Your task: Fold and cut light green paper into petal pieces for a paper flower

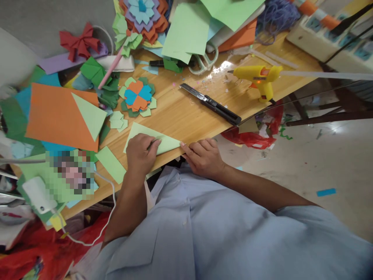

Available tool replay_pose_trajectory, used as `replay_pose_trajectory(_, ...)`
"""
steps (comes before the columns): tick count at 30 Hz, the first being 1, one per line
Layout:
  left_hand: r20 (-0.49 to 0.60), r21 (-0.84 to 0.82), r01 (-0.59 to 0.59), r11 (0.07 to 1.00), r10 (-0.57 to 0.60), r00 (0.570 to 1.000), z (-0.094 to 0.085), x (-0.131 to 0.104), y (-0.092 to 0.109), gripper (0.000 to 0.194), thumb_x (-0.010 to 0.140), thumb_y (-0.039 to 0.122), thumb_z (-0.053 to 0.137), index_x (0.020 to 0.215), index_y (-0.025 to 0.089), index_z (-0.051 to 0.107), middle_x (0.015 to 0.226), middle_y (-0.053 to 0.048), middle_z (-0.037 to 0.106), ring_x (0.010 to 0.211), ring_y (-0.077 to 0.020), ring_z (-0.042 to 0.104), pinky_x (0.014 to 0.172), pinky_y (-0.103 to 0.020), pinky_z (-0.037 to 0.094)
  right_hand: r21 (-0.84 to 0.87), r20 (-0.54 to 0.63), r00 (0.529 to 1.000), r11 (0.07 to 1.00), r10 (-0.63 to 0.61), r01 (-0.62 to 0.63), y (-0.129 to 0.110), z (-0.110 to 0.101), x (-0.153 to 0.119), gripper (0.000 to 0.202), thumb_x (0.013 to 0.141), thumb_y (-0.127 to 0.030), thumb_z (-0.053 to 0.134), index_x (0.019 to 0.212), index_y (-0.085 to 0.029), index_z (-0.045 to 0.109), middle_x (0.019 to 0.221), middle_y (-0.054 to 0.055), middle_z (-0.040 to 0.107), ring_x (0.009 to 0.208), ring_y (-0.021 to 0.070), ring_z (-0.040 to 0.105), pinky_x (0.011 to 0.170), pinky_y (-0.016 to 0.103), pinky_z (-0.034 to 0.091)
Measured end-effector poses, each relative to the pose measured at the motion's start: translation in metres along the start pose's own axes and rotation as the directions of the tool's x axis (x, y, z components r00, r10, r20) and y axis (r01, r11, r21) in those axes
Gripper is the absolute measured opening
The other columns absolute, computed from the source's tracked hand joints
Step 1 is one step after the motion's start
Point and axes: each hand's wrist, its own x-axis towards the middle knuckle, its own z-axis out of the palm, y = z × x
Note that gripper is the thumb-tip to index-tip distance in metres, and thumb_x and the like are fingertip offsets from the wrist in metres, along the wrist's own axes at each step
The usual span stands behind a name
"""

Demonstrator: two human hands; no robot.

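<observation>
A light green sheet of paper (168, 142), folded to a triangle, lies at the front edge of the wooden table. My left hand (142, 149) presses on its left part, fingers curled and thumb against the paper. At the sheet's right corner, my right hand (202, 155) pinches the tip between thumb and fingers. Left of the sheet are a light green paper strip (111, 164) and a small light green paper piece (118, 121). Just beyond sits a layered paper flower (138, 95) in orange, blue and green.
A box cutter (210, 104) with its blade out lies beyond my right hand. A yellow glue gun (258, 77) stands farther right, near a power strip (317, 33). Scissors (205, 62) and paper stacks fill the back. Orange paper (58, 116) and a white cable (113, 202) are at left.
</observation>
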Motion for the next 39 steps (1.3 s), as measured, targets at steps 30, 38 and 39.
replay_pose_trajectory(30,0.106,-0.014,0.180,0.984,-0.178,0.978,-0.012,0.009,0.013,0.019,0.098,0.036,0.066,0.085,0.023,0.068,0.089,-0.004,0.068,0.084,-0.0212,0.062,0.076,-0.034,0.043,-0.023,-0.089,0.993,0.997,-0.080,0.079,0.003,-0.006,0.001,0.043,0.102,-0.028,0.065,0.143,-0.016,0.060,0.094,0.007,0.074,0.085,0.0234,0.055,0.081,0.041,0.035)
replay_pose_trajectory(38,0.116,-0.053,0.224,0.973,-0.217,0.969,-0.015,0.012,0.014,0.018,0.095,0.036,0.070,0.083,0.023,0.065,0.089,-0.002,0.066,0.084,-0.0203,0.062,0.077,-0.034,0.044,-0.001,-0.075,0.996,0.998,-0.057,0.057,0.003,-0.006,-0.001,0.047,0.102,-0.027,0.062,0.149,-0.020,0.056,0.094,0.007,0.073,0.085,0.0235,0.056,0.081,0.041,0.033)
replay_pose_trajectory(39,0.115,-0.058,0.229,0.972,-0.221,0.968,-0.015,0.012,0.014,0.018,0.095,0.036,0.070,0.083,0.023,0.065,0.088,-0.002,0.066,0.084,-0.0202,0.062,0.077,-0.034,0.044,-0.002,-0.072,0.996,0.998,-0.057,0.057,0.003,-0.006,-0.001,0.047,0.102,-0.027,0.062,0.148,-0.020,0.056,0.094,0.007,0.073,0.085,0.0235,0.056,0.081,0.041,0.033)
